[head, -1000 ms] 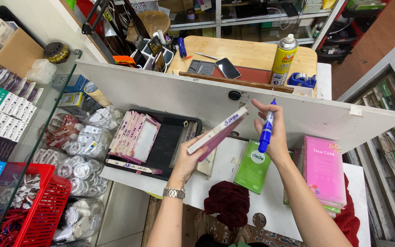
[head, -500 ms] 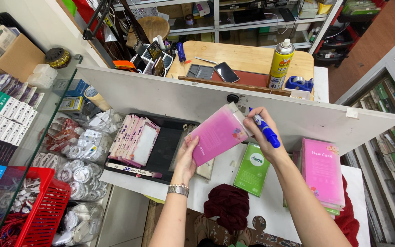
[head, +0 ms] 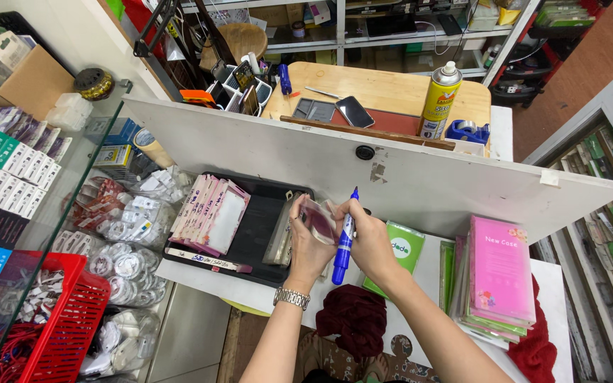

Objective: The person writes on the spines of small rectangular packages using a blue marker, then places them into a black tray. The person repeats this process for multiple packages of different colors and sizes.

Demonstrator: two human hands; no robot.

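Note:
My left hand (head: 308, 245), with a metal watch on the wrist, holds a flat pink case package (head: 318, 218) edge-on over the right end of a black tray (head: 258, 228). My right hand (head: 372, 240) touches the same package and grips a blue marker pen (head: 344, 241), tip pointing up. Inside the tray stands a row of pink case packages (head: 207, 214). A green case package (head: 400, 250) lies just right of my right hand.
A white board (head: 420, 181) stands upright behind the tray. A pink-topped stack of case packages (head: 498, 273) sits at right. A red basket (head: 65, 326) and bagged accessories (head: 125, 248) fill the glass counter at left. A spray can (head: 439, 99) stands on the wooden desk (head: 384, 89).
The pink package has come down from chest height to the tray's right end and turned edge-on. My right hand moved in against it, the marker now upright.

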